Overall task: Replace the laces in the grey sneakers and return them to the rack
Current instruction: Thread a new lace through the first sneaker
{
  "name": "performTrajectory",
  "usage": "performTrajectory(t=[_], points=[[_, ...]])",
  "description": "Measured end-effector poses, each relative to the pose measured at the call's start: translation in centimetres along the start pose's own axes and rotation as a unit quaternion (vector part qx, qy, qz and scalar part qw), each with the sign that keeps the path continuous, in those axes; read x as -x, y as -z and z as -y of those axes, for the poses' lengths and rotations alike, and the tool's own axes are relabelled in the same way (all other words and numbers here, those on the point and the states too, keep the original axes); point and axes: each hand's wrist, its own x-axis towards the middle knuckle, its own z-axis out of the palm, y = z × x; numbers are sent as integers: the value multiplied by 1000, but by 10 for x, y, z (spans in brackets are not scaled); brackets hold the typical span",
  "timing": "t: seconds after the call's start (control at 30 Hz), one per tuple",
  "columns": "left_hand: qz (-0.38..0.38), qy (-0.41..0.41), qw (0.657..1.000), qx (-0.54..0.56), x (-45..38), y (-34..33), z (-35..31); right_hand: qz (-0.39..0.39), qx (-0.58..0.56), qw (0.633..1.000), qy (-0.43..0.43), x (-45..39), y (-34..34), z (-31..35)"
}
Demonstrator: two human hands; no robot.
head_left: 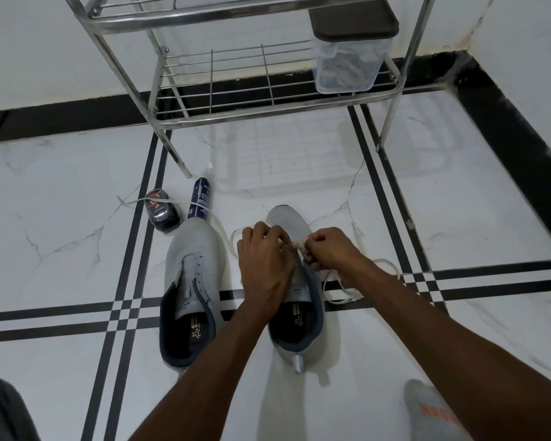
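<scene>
Steel rack (268,100) stands at floor's back edge, lidded clear box (350,58) on lower shelf. Two grey sneakers (191,281) mid-floor, side by side; left one unlaced. Left hand (264,259) and right hand (328,246) both pinch white lace (341,288) over right sneaker's eyelets. Lace looks limp, light, probably slippery: grip near tip. Spray can (199,198) beyond left toe.

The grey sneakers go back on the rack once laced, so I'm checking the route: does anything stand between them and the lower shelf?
Nothing visible does. The floor between the sneakers and the rack's lower shelf is bare. The spray can and tin stand off to the left; a lidded container fills only the shelf's right end.
</scene>
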Motion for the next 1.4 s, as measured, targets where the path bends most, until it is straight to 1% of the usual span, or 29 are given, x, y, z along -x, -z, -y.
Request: performTrajectory(t=[0.13,0.23,0.27,0.3,0.33,0.37,0.4,0.43,0.47,0.5,0.57,0.63,0.7,0.77,0.8,0.83,0.87,0.9,0.93,0.97,1.0,1.03,1.07,1.13,1.2,1.23,1.27,1.33,1.4], points=[[136,97,986,-9,7,11,-24,20,68,997,26,-2,5,8],[140,113,984,4,10,8,-20,82,11,997,3,2,18,16],[129,115,985,4,12,7,-19,75,-12,997,7,2,26,18],[116,118,986,5,15,6,-18,20,-18,999,30,-2,35,19],[103,118,988,3,18,4,-21,-80,-5,994,69,-6,45,20],[88,119,989,0,21,3,-24,-199,14,973,120,-11,56,19],[75,119,990,-2,23,2,-27,-293,29,940,172,-15,67,19],[64,121,991,-2,25,1,-28,-338,49,914,218,-18,74,17],[56,122,991,1,27,0,-27,-330,78,907,251,-17,77,14],[51,122,991,6,27,-1,-27,-284,124,910,274,-19,75,10],[45,118,992,12,27,-2,-23,-151,255,911,287,-23,59,-5],[43,114,992,21,27,-3,-21,-59,316,903,283,-19,37,-15],[43,116,992,28,27,-5,-20,-51,329,893,301,-15,21,-20],[44,122,991,35,27,-7,-18,-63,383,858,337,-15,18,-18],[46,125,990,39,28,-8,-17,-61,388,854,343,-15,21,-14],[46,127,990,45,28,-7,-16,-86,358,865,341,-17,28,-9],[46,128,989,52,28,-7,-16,-151,288,888,326,-19,41,-1],[44,128,989,54,28,-6,-16,-250,202,898,300,-21,58,7],[42,128,990,52,28,-6,-16,-353,124,887,271,-22,76,15],[41,127,990,49,29,-5,-15,-419,86,870,245,-22,91,19],[42,124,990,47,29,-5,-15,-439,82,864,234,-21,99,21],[46,121,990,49,29,-5,-15,-417,100,871,239,-22,100,22],[48,118,991,51,28,-5,-16,-366,135,884,257,-20,95,21],[47,117,991,52,27,-4,-18,-221,235,902,288,-20,69,10],[45,114,991,50,26,-4,-18,-86,306,900,299,-18,39,-5],[43,113,991,50,26,-4,-18,-55,315,899,300,-17,28,-10],[43,113,991,50,26,-5,-17,-50,322,893,311,-17,19,-14],[49,115,991,47,26,-6,-16,-52,352,870,342,-16,10,-17],[51,115,991,48,27,-7,-14,-30,385,844,371,-18,9,-17]])
